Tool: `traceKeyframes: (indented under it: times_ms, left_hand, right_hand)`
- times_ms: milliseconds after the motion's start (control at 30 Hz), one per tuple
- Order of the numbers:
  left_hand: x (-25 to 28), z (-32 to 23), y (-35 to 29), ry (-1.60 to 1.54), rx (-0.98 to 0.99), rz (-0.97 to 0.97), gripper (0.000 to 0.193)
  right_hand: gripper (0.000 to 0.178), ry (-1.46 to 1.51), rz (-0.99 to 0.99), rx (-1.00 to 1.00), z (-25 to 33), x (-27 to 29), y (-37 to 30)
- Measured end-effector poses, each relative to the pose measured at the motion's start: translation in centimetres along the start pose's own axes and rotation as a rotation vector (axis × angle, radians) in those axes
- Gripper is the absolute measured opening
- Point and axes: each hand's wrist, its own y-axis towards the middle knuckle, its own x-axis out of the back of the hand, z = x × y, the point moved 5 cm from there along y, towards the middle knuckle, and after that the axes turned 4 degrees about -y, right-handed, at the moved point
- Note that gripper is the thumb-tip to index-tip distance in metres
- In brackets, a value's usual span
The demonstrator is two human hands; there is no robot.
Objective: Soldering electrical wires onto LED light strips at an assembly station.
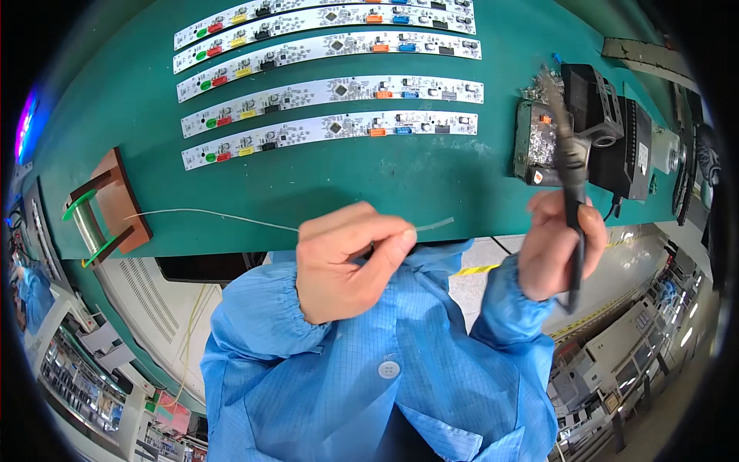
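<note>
My left hand (pixel 346 266) pinches a thin solder wire (pixel 219 215) between thumb and fingertips at the table's near edge. A short, pale end of it sticks out to the right of the fingers. The other end runs left to a spool (pixel 90 226) with green rims on a brown wooden stand (pixel 123 199). My right hand (pixel 556 250) is closed around the dark handle of a soldering iron (pixel 572 173), held upright and slightly blurred, its upper end in front of the metal box. Several long white circuit boards (pixel 308 140) lie in rows beyond my hands, apart from both.
A metal box with shiny wire shavings (pixel 535 138) stands at the right. Beside it are a black soldering station (pixel 633 146), another black device (pixel 594 96) and a clear bottle (pixel 666 150). The green mat (pixel 308 181) covers the table. Shelves and machines stand beyond its edges.
</note>
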Motion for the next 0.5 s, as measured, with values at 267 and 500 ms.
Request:
traceKeyframes:
  times_ms: [267,500]
  left_hand:
    - [-0.6,0.5,3.1,0.336,-0.254,-0.304,0.015]
    - [-1.2,1.5,4.8,0.438,-0.280,-0.292,0.017]
  right_hand:
    - [0.040,0.158,0.144,-0.374,-2.0,0.3,6.2]
    - [0.019,-0.028,0.337,-0.555,-3.4,-1.1,8.5]
